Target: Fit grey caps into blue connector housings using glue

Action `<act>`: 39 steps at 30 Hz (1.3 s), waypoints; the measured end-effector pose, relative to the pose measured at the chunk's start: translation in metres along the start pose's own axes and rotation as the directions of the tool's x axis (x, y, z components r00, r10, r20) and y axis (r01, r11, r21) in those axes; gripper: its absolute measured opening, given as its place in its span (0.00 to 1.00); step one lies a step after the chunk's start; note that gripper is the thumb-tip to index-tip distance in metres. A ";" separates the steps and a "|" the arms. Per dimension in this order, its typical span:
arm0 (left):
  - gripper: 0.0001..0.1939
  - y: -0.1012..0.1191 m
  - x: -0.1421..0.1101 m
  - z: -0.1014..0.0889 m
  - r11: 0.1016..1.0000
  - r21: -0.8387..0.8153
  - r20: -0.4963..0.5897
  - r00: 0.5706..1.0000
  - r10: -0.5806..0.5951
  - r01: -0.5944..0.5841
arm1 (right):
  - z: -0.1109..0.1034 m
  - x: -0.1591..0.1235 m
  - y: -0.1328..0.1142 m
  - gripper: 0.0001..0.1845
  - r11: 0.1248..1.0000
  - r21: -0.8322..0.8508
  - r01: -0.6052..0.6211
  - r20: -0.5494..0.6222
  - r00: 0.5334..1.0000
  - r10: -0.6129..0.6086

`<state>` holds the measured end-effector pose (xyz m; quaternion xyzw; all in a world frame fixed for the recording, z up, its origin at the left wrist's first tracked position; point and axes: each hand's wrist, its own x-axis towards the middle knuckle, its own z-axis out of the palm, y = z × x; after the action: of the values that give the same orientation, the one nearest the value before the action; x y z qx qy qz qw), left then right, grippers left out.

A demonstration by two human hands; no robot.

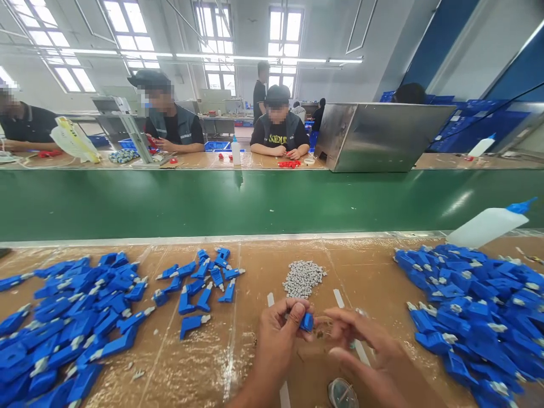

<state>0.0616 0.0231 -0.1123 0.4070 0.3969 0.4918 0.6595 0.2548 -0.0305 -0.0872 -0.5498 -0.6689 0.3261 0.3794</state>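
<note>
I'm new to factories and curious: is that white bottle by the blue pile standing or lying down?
Lying down: the white plastic bottle rests tilted on the bench's far edge, its blue nozzle pointing up and right.

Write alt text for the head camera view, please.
Over a bench, the left hand pinches a blue plastic part as the right hand reaches toward it. Piles of blue parts lie on both sides, with small grey pieces ahead. Co-workers sit beyond a green belt.
</note>
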 end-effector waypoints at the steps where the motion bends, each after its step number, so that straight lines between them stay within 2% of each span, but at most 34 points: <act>1: 0.29 0.000 0.002 -0.001 1.000 -0.016 -0.023 1.000 -0.010 0.010 | -0.007 -0.007 0.004 0.16 0.996 0.008 -0.092 0.021 0.996 0.092; 3: 0.29 0.002 0.005 -0.001 1.000 -0.017 -0.041 0.999 -0.014 0.013 | -0.019 -0.020 0.009 0.13 0.976 -0.003 -0.216 0.070 0.974 0.215; 5: 0.28 0.004 0.006 -0.002 1.000 0.007 -0.062 0.998 0.016 -0.015 | -0.024 -0.032 0.012 0.18 0.961 -0.019 -0.275 0.144 0.951 0.275; 8: 0.26 0.006 0.004 -0.005 0.999 0.026 -0.108 0.994 0.032 -0.029 | -0.016 -0.041 0.017 0.24 0.948 -0.006 -0.318 0.180 0.932 0.313; 10: 0.27 0.006 0.003 -0.008 1.000 0.010 -0.126 0.992 -0.001 0.002 | -0.008 -0.042 0.021 0.26 0.956 0.000 -0.295 0.185 0.939 0.290; 14: 0.30 0.005 0.004 -0.014 0.992 -0.090 -0.150 0.984 -0.100 0.087 | -0.002 -0.040 0.025 0.28 0.986 -0.022 -0.165 0.168 0.972 0.167; 17: 0.30 0.006 0.004 -0.014 0.979 -0.157 -0.129 0.980 -0.154 0.133 | -0.004 -0.038 0.022 0.25 0.998 -0.058 -0.021 0.177 0.984 0.031; 21: 0.28 0.007 0.003 -0.011 0.977 -0.171 -0.111 0.983 -0.144 0.124 | -0.008 -0.036 0.013 0.15 0.974 -0.117 0.194 0.219 0.962 -0.165; 23: 0.27 0.006 0.003 -0.011 0.978 -0.176 -0.103 0.986 -0.130 0.111 | -0.010 -0.035 0.008 0.15 0.945 -0.147 0.292 0.245 0.937 -0.251; 25: 0.26 0.007 0.002 -0.011 0.981 -0.174 -0.091 0.990 -0.106 0.089 | -0.012 -0.034 0.002 0.17 0.936 -0.161 0.313 0.267 0.927 -0.264; 29: 0.24 0.012 -0.002 -0.008 0.971 -0.224 -0.083 0.991 -0.109 0.088 | -0.016 -0.035 -0.003 0.18 0.978 -0.082 0.189 0.270 0.949 -0.161; 32: 0.25 0.016 -0.005 -0.004 0.942 -0.293 -0.040 0.982 -0.184 0.164 | -0.019 -0.035 0.001 0.20 1.000 0.015 -0.009 0.212 0.977 0.005; 35: 0.27 0.010 -0.007 -0.003 0.928 -0.276 0.032 0.967 -0.253 0.252 | -0.021 -0.032 0.007 0.22 0.970 0.176 -0.169 0.178 0.974 0.138; 37: 0.28 0.000 -0.006 -0.004 0.920 -0.255 0.083 0.955 -0.286 0.298 | -0.022 -0.026 0.009 0.22 0.940 0.283 -0.193 0.118 0.979 0.166; 39: 0.29 -0.009 -0.005 -0.005 0.910 -0.257 0.123 0.945 -0.304 0.327 | -0.022 -0.016 0.008 0.22 0.922 0.349 -0.165 0.041 0.986 0.161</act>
<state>0.0590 0.0169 -0.1216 0.2617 0.3590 0.4122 0.7954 0.2793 -0.0445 -0.0859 -0.5250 -0.5541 0.4737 0.4393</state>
